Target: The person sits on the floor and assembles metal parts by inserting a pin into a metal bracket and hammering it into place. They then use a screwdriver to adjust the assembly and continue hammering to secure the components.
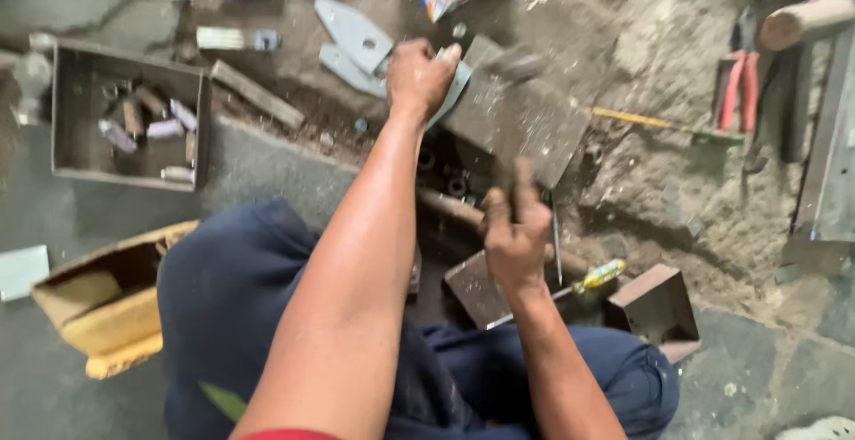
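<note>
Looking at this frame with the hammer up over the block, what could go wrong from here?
1. The left hand pins a grey plate on the steel block, near the blurred hammer head; a stray blow might hit the fingers.
2. The right hand swings above loose parts; the screwdriver and small blocks by the knees could be knocked.
3. The plate overhangs the block's edge, so it may jump when hit.

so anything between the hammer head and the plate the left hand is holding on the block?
Nothing visible. The right hand holds the hammer raised, its head blurred above the steel block. The left hand pins the grey plate at the block's left edge; the gap between looks clear.
</note>
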